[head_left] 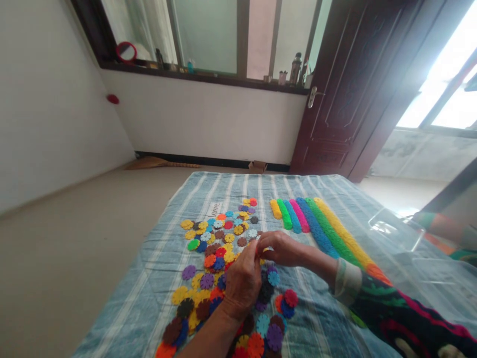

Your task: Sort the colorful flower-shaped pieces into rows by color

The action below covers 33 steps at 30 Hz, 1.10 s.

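Meeting at their fingertips over the middle of the striped cloth [145,293], your left hand [244,278] and your right hand [279,248] are pinched nearly closed on a small reddish piece [257,251], of which only a sliver shows, so you cannot tell which way it faces or how its axis runs. Your left hand points away from you, slanting a little to the right, while your right hand reaches in from the right and points leftward. Around and beneath them, notched discs [219,262] of many colours are scattered; most lie flat and overlapping, round, with no long axis to speak of. Right of these you have a row of rods side by side, each with its long axis running away from you and its far end angled left. The short yellow rod [276,209] is leftmost, then short green, blue and pink ones; the long blue rod [318,233], long green rod [331,231] and long yellow rod [343,229] lean further, their near ends toward your right sleeve [395,308]. Beyond the discs lies a white card [214,209] reading "love", its lettering running steeply upward.
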### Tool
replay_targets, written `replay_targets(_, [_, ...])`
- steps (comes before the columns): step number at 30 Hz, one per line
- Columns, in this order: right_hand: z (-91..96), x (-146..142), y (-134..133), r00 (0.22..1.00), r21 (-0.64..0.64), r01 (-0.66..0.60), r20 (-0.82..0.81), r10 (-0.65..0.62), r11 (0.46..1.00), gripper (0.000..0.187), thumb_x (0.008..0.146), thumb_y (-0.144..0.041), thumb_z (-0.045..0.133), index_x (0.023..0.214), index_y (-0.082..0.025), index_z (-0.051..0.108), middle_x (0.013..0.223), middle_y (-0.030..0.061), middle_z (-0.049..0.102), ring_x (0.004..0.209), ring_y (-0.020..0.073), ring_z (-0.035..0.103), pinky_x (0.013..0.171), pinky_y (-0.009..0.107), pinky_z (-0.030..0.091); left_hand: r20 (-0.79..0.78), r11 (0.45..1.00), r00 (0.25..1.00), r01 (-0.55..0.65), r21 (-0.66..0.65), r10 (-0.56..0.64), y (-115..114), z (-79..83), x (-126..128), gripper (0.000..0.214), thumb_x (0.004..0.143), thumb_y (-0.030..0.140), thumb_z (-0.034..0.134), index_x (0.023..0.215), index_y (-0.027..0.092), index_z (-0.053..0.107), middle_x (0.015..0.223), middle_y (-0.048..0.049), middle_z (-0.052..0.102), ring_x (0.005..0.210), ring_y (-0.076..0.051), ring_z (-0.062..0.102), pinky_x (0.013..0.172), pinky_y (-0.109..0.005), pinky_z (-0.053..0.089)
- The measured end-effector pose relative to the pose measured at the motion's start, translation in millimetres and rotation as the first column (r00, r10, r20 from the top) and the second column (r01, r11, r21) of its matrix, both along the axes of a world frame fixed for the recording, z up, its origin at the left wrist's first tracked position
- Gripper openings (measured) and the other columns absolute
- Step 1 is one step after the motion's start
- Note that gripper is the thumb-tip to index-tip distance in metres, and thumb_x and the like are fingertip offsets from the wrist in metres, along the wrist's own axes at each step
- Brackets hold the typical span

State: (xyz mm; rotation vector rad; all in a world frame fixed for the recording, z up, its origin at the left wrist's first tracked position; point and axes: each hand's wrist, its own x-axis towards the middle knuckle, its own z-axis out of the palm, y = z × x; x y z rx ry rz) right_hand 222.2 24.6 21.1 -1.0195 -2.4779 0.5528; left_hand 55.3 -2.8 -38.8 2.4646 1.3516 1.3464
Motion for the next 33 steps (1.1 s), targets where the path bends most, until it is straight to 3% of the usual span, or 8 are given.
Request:
replay_targets(3, [0.6,8,9,0.991,0.048,0.076,0.109,-0.081,0.996,0.015,0.084,-0.007,0.065,0.076,-0.018,0.072,0.088,0.0032,0.071,0.085,0.0138,0.065,0.076,0.021,0.048,0.001,1.0,1.0,-0.01,-0.011,0.01,0,1.7,0,0.034,0.093,0.015,0.04,0.125,0.014,0.054,0.104,-0.0101,0.074,0.094,-0.018,0.072,0.082,-0.028,0.059])
replay_targets(7, [4.5,35,40,0.951,0.107,0.236,0.179,-0.253,0.966,0.018,0.084,-0.006,0.059,0.08,-0.016,0.073,0.096,0.0067,0.07,0.091,0.0157,0.065,0.083,0.025,0.047,-0.028,0.999,0.999,-0.035,-0.036,0.034,-1,3.8,1,0.033,0.091,0.014,0.041,0.12,0.014,0.056,0.096,-0.0091,0.073,0.088,-0.017,0.071,0.08,-0.027,0.057])
replay_targets(11, [7.8,61,75,0.873,0.152,0.376,0.273,-0.405,0.914,0.019,0.082,-0.006,0.058,0.079,-0.016,0.075,0.094,0.0084,0.07,0.094,0.019,0.064,0.084,0.026,0.045,-0.078,1.0,0.997,-0.011,-0.028,0.009,-2,6.9,2,0.028,0.089,0.011,0.04,0.107,0.014,0.061,0.092,-0.0083,0.071,0.086,-0.017,0.069,0.077,-0.026,0.056])
replay_targets(15, [7.7,68,92,0.804,0.165,0.439,0.365,-0.469,0.883,0.021,0.08,-0.007,0.058,0.081,-0.015,0.077,0.099,0.01,0.071,0.095,0.0196,0.064,0.081,0.024,0.044,-0.126,0.997,0.992,-0.018,-0.08,0.008,-5,12.6,2,0.023,0.089,0.01,0.039,0.09,0.018,0.061,0.083,-0.0041,0.066,0.078,-0.016,0.066,0.071,-0.025,0.053])
replay_targets(26, [7.9,65,97,0.648,0.216,0.536,0.514,-0.562,0.816,0.018,0.081,-0.013,0.061,0.088,-0.016,0.077,0.104,0.012,0.073,0.096,0.0226,0.067,0.079,0.025,0.046,-0.21,0.982,0.978,-0.029,-0.188,-0.011,-9,14.8,2,0.021,0.089,0.011,0.04,0.08,0.021,0.057,0.082,-0.0023,0.062,0.079,-0.015,0.061,0.072,-0.024,0.047])
replay_targets(30, [15.3,60,93,0.649,0.24,0.511,0.523,-0.553,0.826,0.015,0.08,-0.012,0.062,0.085,-0.013,0.076,0.104,0.0169,0.071,0.099,0.0277,0.066,0.084,0.032,0.046,-0.23,0.979,0.973,-0.034,-0.2,-0.013,-9,15.0,2,0.022,0.09,0.012,0.04,0.078,0.02,0.055,0.081,-0.0021,0.062,0.078,-0.015,0.06,0.072,-0.024,0.046])
replay_targets(33, [20.0,50,82,0.704,0.238,0.446,0.502,-0.503,0.863,0.013,0.082,-0.013,0.063,0.083,-0.013,0.076,0.102,0.0176,0.071,0.1,0.0288,0.065,0.086,0.034,0.046,-0.235,0.977,0.972,-0.041,-0.21,-0.01,-8,13.9,2,0.022,0.09,0.011,0.04,0.079,0.02,0.056,0.082,-0.0026,0.061,0.079,-0.015,0.061,0.072,-0.025,0.047])
